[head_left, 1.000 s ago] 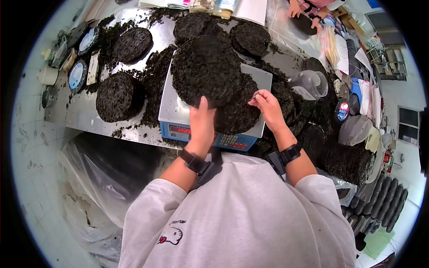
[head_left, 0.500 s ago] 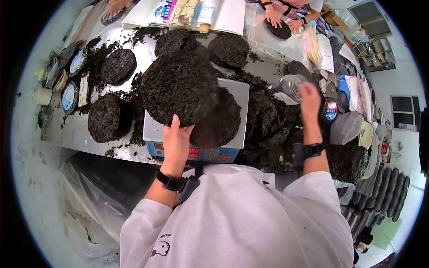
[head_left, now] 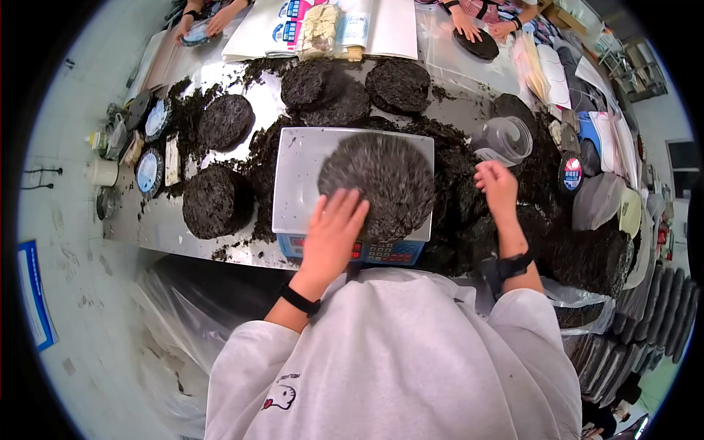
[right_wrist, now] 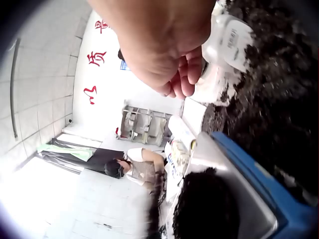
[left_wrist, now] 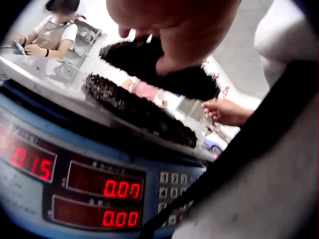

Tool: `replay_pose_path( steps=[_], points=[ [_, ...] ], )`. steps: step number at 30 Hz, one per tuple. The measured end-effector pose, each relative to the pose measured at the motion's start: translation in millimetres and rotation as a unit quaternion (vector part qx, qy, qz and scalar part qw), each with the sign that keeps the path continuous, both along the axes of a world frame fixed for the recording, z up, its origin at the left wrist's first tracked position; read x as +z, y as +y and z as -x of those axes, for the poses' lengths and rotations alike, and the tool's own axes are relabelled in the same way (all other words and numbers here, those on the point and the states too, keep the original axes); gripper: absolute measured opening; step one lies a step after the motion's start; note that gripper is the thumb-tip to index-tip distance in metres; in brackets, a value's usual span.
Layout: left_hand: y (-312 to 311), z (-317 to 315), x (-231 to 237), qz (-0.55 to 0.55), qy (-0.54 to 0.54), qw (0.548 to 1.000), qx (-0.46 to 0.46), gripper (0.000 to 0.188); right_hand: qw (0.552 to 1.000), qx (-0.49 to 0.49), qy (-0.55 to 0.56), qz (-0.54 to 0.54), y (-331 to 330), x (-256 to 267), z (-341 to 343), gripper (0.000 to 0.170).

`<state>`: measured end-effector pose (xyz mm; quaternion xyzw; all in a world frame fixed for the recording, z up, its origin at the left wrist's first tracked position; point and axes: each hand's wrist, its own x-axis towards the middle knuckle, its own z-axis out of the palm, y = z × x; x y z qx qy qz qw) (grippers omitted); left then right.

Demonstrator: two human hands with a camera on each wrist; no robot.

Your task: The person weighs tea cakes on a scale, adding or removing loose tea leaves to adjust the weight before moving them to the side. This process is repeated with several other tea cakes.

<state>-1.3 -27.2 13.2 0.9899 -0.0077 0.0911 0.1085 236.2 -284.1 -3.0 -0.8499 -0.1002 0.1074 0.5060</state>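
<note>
A blurred dark round cake [head_left: 385,183] is over the right part of the scale's tray [head_left: 297,165], with my left hand [head_left: 334,231] at its near-left edge. The left wrist view shows this hand [left_wrist: 174,30] gripping a tilted cake [left_wrist: 187,82], thumb on its face, above a second cake [left_wrist: 132,109] on the scale. Red digits light the scale's display [left_wrist: 104,188]. My right hand [head_left: 500,192], fingers curled, hangs over dark loose material right of the scale; in the right wrist view nothing shows in its fingers [right_wrist: 184,74].
More dark cakes [head_left: 218,199] lie left of and behind the scale among crumbs. A clear plastic jar [head_left: 506,139] lies at the right, and bagged goods [head_left: 598,202] beyond it. Papers [head_left: 253,29] are at the back, where other people's hands [head_left: 469,26] work on round pieces.
My left hand has brought the cake rightward over the scale, where it covers the lower cake in the head view. My right hand first went out to the jar, then came back slightly towards me.
</note>
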Motion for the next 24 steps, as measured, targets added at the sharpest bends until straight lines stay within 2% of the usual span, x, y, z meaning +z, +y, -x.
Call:
replay_pose_path(
  steps=[1,3,4,5,7,9,11,13,15,16,17,18,19,20,21,24],
  points=[
    [-1,4,-4,-0.002,0.0,1.0,-0.006,0.057,1.0,0.009,0.022,-0.019,3,-2,18,0.013],
    [-4,7,2,0.082,0.1,0.991,-0.018,0.073,0.999,0.026,0.027,-0.006,7,2,46,0.013],
    [2,8,11,0.116,0.099,0.988,0.008,0.086,1.0,0.022,0.015,-0.001,8,8,56,0.012],
    [10,7,25,0.119,0.104,0.987,0.0,0.086,1.0,0.019,0.005,0.007,7,17,66,0.012],
    [33,3,56,0.111,-0.075,0.99,0.033,0.081,1.0,0.001,0.02,-0.013,4,26,73,0.011],
    [58,-7,94,0.066,-0.14,0.988,0.022,0.077,0.998,-0.015,0.043,-0.035,7,40,79,0.012],
    [80,-16,118,0.083,-0.244,0.966,-0.02,0.066,0.999,-0.013,0.03,-0.031,12,55,84,0.015],
    [93,-21,147,0.1,-0.297,0.947,-0.071,0.055,1.0,-0.018,0.002,-0.025,21,69,92,0.017],
    [92,-24,167,0.163,-0.299,0.932,-0.126,0.051,1.0,-0.02,0.007,-0.011,26,68,95,0.022],
    [83,-27,168,0.153,-0.326,0.929,-0.089,0.059,1.0,-0.023,0.001,-0.005,29,65,96,0.024],
    [81,-30,166,0.152,-0.326,0.929,-0.09,0.059,1.0,-0.028,-0.006,0.001,30,61,97,0.026],
    [81,-35,161,0.176,-0.297,0.93,-0.122,0.053,0.999,-0.031,0.013,0.01,34,56,99,0.03],
    [81,-40,153,0.199,-0.268,0.93,-0.154,0.05,0.999,-0.022,-0.013,0.042,33,43,100,0.034],
    [77,-44,140,0.169,-0.254,0.943,-0.13,0.045,0.998,-0.021,-0.018,0.063,34,33,101,0.036],
    [67,-50,128,0.199,-0.236,0.943,-0.125,0.043,0.996,-0.02,-0.023,0.086,37,24,102,0.039],
    [47,-55,94,0.093,-0.188,0.973,-0.098,0.048,0.992,-0.018,-0.044,0.12,45,6,106,0.043]
  ],
)
